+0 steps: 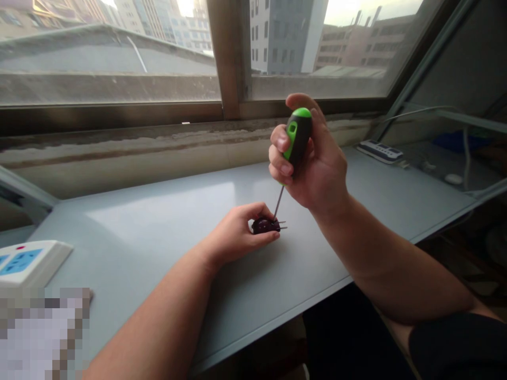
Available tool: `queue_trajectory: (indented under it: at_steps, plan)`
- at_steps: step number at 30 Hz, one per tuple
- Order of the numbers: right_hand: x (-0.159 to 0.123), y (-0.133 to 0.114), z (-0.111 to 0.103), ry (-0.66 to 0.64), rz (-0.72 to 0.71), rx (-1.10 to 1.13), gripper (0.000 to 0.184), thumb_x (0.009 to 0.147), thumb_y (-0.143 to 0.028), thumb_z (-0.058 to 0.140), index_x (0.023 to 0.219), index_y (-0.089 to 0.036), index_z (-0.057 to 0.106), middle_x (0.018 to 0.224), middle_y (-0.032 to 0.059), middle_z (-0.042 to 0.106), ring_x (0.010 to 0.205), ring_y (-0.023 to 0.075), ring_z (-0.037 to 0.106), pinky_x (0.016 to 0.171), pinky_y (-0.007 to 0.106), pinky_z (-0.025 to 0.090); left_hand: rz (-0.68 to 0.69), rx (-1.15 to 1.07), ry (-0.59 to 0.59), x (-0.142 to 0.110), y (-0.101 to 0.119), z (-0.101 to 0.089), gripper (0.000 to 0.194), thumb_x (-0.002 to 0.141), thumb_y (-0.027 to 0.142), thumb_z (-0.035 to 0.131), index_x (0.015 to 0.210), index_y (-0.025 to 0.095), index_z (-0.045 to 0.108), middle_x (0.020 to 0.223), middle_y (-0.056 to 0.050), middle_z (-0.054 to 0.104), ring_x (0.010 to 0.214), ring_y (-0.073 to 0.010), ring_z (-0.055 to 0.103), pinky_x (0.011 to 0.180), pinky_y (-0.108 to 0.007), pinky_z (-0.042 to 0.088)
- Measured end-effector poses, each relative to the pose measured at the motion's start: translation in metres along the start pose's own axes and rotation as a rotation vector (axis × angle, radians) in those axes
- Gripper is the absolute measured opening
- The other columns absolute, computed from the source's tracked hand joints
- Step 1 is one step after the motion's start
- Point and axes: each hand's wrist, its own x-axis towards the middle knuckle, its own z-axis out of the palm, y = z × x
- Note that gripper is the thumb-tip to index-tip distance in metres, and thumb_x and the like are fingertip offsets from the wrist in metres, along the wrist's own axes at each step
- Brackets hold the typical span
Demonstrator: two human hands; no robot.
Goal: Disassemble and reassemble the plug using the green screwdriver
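While the right hand (315, 158) had a green-black screwdriver (298, 138) gripped tight, its tip met a dark pronged gadget (263, 226) pinched in the left hand (233, 235), right over the grey desk (158, 221).

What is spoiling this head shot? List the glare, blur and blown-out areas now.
In the head view, the sky through the glass window pane is blown out; soft white glare lies on the pale grey desktop; the small dark purple object looks soft, unlike the green-and-black plastic screwdriver handle; a pixelated patch covers the lower-left corner.
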Motion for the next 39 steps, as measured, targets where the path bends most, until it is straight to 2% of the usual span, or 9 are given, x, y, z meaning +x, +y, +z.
queue_trajectory:
  at_steps: [4, 9, 13, 16, 22, 27, 32, 35, 39]
  plan:
    - [-0.0037, 0.0013, 0.0008, 0.014, -0.104, 0.026, 0.048, 0.090, -0.070, 0.070, 0.109, -0.035, 0.045, 0.096, -0.0003, 0.056, 0.064, 0.0131, 0.050, 0.039, 0.023, 0.025, 0.001, -0.001, 0.000, -0.0003, -0.0006, 0.0006, 0.023, 0.086, 0.034, 0.082, 0.097, 0.017, 0.071, 0.090, -0.003, 0.073, 0.073, -0.0137, 0.061, 0.063, -0.024, 0.050]
    - [-0.0035, 0.0004, 0.0036, -0.090, -0.062, -0.066, 0.052, 0.091, -0.069, 0.068, 0.123, -0.032, 0.052, 0.089, -0.0006, 0.055, 0.068, 0.0145, 0.054, 0.047, 0.026, 0.039, 0.004, -0.002, 0.006, -0.0005, -0.0010, 0.0011, 0.023, 0.086, 0.033, 0.082, 0.099, 0.017, 0.072, 0.090, -0.003, 0.073, 0.072, -0.0133, 0.061, 0.063, -0.023, 0.050]
    - [-0.0060, -0.0039, 0.0079, -0.063, -0.027, 0.034, 0.049, 0.095, -0.070, 0.062, 0.122, -0.032, 0.048, 0.078, -0.0048, 0.050, 0.051, 0.0107, 0.039, 0.041, 0.025, 0.027, 0.012, 0.003, 0.005, 0.0000, -0.0013, 0.0012, 0.023, 0.086, 0.034, 0.082, 0.098, 0.017, 0.072, 0.090, -0.003, 0.073, 0.072, -0.0135, 0.061, 0.062, -0.023, 0.049]
    - [-0.0074, -0.0029, 0.0074, -0.022, -0.095, 0.082, 0.049, 0.087, -0.061, 0.079, 0.108, -0.035, 0.043, 0.089, -0.0047, 0.053, 0.055, 0.0092, 0.044, 0.039, 0.022, 0.022, 0.008, 0.002, 0.001, 0.0003, -0.0014, 0.0010, 0.023, 0.086, 0.033, 0.082, 0.097, 0.017, 0.071, 0.092, -0.003, 0.074, 0.072, -0.0135, 0.061, 0.062, -0.023, 0.050]
    - [-0.0017, 0.0041, 0.0046, -0.081, -0.066, 0.075, 0.050, 0.095, -0.069, 0.064, 0.121, -0.029, 0.053, 0.078, -0.0041, 0.053, 0.054, 0.0121, 0.049, 0.044, 0.027, 0.040, 0.011, 0.008, 0.005, 0.0001, -0.0010, 0.0003, 0.022, 0.086, 0.033, 0.082, 0.097, 0.017, 0.072, 0.089, -0.002, 0.073, 0.073, -0.0136, 0.061, 0.062, -0.023, 0.049]
    - [-0.0057, 0.0004, 0.0086, -0.064, -0.143, 0.190, 0.038, 0.103, -0.068, 0.054, 0.105, -0.032, 0.044, 0.068, -0.0094, 0.049, 0.038, 0.0070, 0.028, 0.034, 0.023, 0.019, 0.009, 0.003, 0.003, -0.0007, -0.0010, 0.0013, 0.023, 0.086, 0.033, 0.082, 0.098, 0.017, 0.072, 0.092, -0.003, 0.075, 0.072, -0.0137, 0.062, 0.062, -0.023, 0.049]
    - [-0.0050, 0.0012, 0.0046, -0.013, -0.174, 0.106, 0.042, 0.088, -0.048, 0.084, 0.105, -0.033, 0.049, 0.089, -0.0058, 0.055, 0.059, 0.0082, 0.053, 0.036, 0.019, 0.029, 0.002, 0.007, 0.005, -0.0004, -0.0010, 0.0013, 0.022, 0.086, 0.033, 0.082, 0.098, 0.017, 0.072, 0.092, -0.004, 0.075, 0.073, -0.0141, 0.062, 0.063, -0.024, 0.051]
    - [-0.0023, 0.0017, 0.0016, -0.079, -0.114, 0.077, 0.041, 0.096, -0.061, 0.068, 0.119, -0.030, 0.056, 0.081, -0.0040, 0.054, 0.055, 0.0107, 0.049, 0.040, 0.025, 0.035, 0.002, 0.009, -0.003, -0.0003, 0.0003, 0.0006, 0.023, 0.086, 0.034, 0.082, 0.098, 0.017, 0.073, 0.092, -0.004, 0.074, 0.074, -0.0147, 0.062, 0.062, -0.024, 0.050]
    - [-0.0062, -0.0020, 0.0032, -0.116, -0.065, 0.056, 0.049, 0.100, -0.072, 0.053, 0.129, -0.033, 0.050, 0.073, -0.0063, 0.050, 0.044, 0.0098, 0.034, 0.038, 0.026, 0.026, -0.004, 0.012, -0.050, -0.0005, 0.0018, 0.0005, 0.025, 0.085, 0.035, 0.083, 0.099, 0.017, 0.074, 0.092, -0.004, 0.074, 0.071, -0.0142, 0.061, 0.059, -0.024, 0.048]
